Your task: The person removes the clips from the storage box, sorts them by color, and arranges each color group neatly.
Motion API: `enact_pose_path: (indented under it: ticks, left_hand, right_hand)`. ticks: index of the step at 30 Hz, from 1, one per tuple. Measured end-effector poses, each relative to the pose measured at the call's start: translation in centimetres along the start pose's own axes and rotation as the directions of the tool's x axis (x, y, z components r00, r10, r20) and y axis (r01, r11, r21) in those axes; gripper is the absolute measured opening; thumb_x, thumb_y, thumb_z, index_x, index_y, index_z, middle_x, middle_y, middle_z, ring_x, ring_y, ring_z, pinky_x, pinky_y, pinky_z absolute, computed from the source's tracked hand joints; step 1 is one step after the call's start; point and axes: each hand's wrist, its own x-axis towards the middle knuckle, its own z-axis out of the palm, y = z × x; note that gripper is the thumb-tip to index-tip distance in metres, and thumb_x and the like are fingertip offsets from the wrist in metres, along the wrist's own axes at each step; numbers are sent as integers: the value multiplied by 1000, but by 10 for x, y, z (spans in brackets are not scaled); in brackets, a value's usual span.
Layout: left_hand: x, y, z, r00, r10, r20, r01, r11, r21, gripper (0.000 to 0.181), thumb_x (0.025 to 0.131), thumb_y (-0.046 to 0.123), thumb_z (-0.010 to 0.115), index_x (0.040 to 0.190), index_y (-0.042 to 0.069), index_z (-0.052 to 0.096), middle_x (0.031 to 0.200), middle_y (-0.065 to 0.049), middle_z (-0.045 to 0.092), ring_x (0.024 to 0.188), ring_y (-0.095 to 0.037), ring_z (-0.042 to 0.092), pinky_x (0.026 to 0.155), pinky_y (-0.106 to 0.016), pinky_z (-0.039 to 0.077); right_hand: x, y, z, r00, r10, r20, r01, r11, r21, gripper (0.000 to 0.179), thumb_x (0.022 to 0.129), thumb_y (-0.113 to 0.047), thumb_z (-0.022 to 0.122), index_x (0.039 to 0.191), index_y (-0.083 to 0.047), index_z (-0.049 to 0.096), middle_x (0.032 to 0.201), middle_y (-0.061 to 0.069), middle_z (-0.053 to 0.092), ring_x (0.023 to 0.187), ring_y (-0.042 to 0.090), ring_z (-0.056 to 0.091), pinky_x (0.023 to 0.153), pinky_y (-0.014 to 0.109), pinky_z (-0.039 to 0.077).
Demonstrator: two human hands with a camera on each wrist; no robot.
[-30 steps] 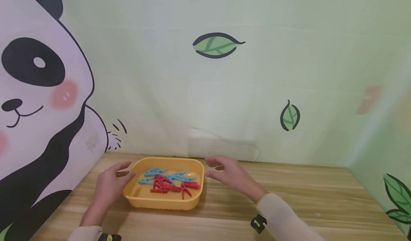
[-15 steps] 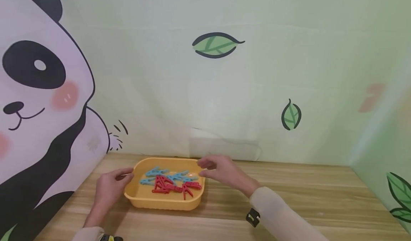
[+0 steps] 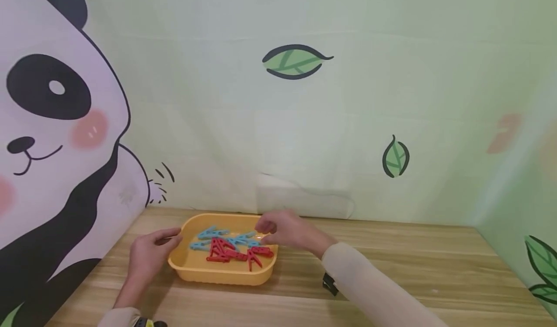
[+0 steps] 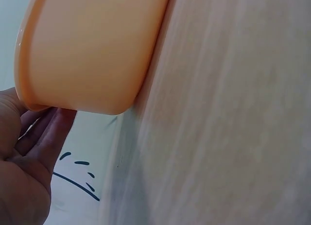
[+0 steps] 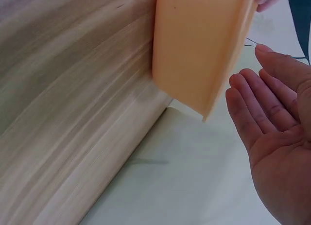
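Here, the loosely bent, empty right hand (image 3: 285,229) is nearer the red and blue plastic clips (image 3: 235,255), leftward in the oblong yellow plastic tray (image 3: 222,277) the left hand (image 3: 150,254) grips, near the bench's (image 3: 426,259) back edge.

yellow basin (image 3: 222,277) | red clips (image 3: 236,255) | blue clips (image 3: 211,233) | woodgrain tabletop (image 3: 435,257)

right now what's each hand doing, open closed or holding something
Left hand: holding the yellow basket by its rim.
Right hand: open, over the basket's right end, holding nothing.
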Motion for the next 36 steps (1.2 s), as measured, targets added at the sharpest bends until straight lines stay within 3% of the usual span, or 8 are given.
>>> enact_pose_path:
  ticks: [3,10,13,27,36]
  left_hand:
    - [0,-1,0,1000,-13,16,14,999,-37,29,96,10,80,121,-4,77,113,-22,77,89,1,70,72,-11,55]
    - [0,-2,3,998,-36,49,40,997,-72,34,97,12,80,126,-5,74,119,-23,75,108,-29,75,75,-13,56]
    - [1,-1,3,997,-50,56,54,996,-72,35,98,13,79,127,-4,73,120,-23,75,112,-34,73,76,-14,56]
    - [2,-3,3,997,-61,57,65,994,-83,35,98,13,79,128,-4,73,122,-22,75,111,-33,73,76,-13,55]
    - [0,-4,2,999,-44,30,46,996,-77,32,98,10,78,126,-5,74,120,-22,75,108,-30,74,76,-11,54]
  right_hand:
    - [6,1,4,999,-4,40,5,1000,-25,20,95,-5,81,114,-4,74,115,12,76,107,24,72,93,31,58]
    - [14,7,16,995,26,99,-14,993,-119,21,96,-5,79,116,-3,74,113,8,75,104,19,69,92,28,57]
    - [17,9,21,993,17,119,5,984,-176,20,96,-5,79,115,-4,74,111,6,75,101,15,67,90,26,56]
    - [29,5,35,987,78,141,-21,931,-365,14,94,-4,81,106,-9,75,95,-4,71,84,9,60,79,21,55]
    - [31,2,38,990,55,132,0,925,-380,9,96,0,76,100,-8,76,90,-2,69,81,11,58,74,21,53]
